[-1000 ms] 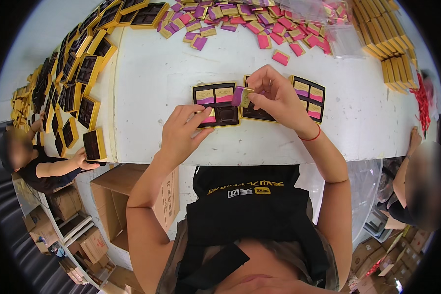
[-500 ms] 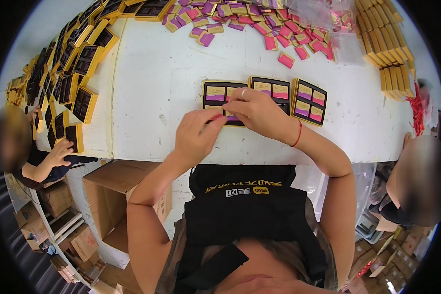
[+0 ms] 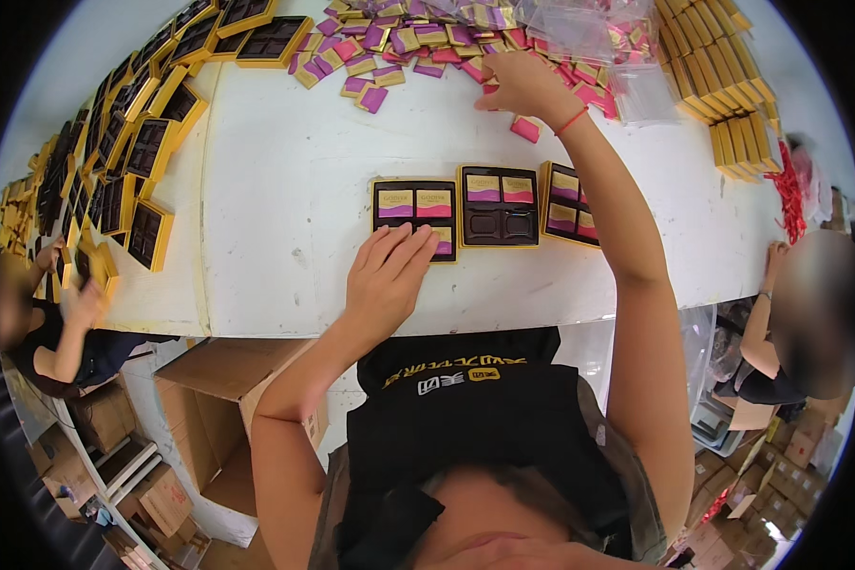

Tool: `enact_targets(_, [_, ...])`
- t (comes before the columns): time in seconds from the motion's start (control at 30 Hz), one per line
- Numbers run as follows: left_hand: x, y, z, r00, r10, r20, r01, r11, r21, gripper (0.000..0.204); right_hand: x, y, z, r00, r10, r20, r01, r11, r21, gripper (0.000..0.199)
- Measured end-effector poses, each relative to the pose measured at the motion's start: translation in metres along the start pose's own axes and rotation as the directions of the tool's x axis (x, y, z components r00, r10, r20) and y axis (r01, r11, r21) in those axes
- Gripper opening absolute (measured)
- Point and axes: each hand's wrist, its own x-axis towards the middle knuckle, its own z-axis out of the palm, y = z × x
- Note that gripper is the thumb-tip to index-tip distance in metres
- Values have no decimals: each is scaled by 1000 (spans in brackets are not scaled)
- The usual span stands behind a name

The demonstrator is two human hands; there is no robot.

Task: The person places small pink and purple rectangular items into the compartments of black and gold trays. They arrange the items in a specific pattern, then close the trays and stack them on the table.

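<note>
My left hand point(image 3: 387, 280) lies with fingers stretched over the lower part of the left box point(image 3: 376, 201), a dark tray with a gold rim holding purple-and-gold and pink-and-gold wrapped chocolates. Beside it, the middle box point(image 3: 484, 225) has two wrapped chocolates in its upper row and two bare compartments below. My right forearm partly covers the right box point(image 3: 544, 204), where wrapped chocolates show. Farther up the table, my right hand point(image 3: 527, 87) is over the near edge of a heap of wrapped chocolates point(image 3: 427, 36), thumb and fingers apart. A loose pink chocolate point(image 3: 525, 129) lies just below it.
Gold-rimmed dark boxes point(image 3: 147, 147) are piled along the left, where a co-worker's hand point(image 3: 85, 304) moves. Clear plastic bags point(image 3: 646, 92) and stacked gold boxes point(image 3: 746, 145) stand at the far right, near red ribbons point(image 3: 786, 195). Another person is at the right edge.
My right hand has left the left box and moved up to the heap. My left hand has flattened onto the left box's lower part. The whole view has shifted slightly.
</note>
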Motion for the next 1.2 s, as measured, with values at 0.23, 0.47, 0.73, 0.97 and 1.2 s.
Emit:
enact_targets(0.23, [-2, 0, -3, 997, -60, -45, 55, 992, -110, 43, -21, 11, 19, 996, 65, -62, -38, 930, 366, 24])
enact_targets(0.47, [3, 6, -6, 995, -96, -39, 89, 984, -153, 43, -94, -36, -7, 989, 43, 143, -149, 267, 952, 28])
enact_targets(0.73, [22, 36, 13, 999, -31, 17, 34, 986, -163, 43, -136, -70, 1, 996, 33, 77, -82, 591, 803, 22])
enact_targets(0.97, [24, 46, 20, 997, -64, -44, 54, 978, -201, 31, -159, -49, 15, 989, 133, -63, -38, 645, 764, 38])
enact_targets(1.2, [27, 50, 27, 991, -103, -83, 83, 974, -210, 25, -196, -65, 26, 970, 78, -232, 67, 826, 559, 36])
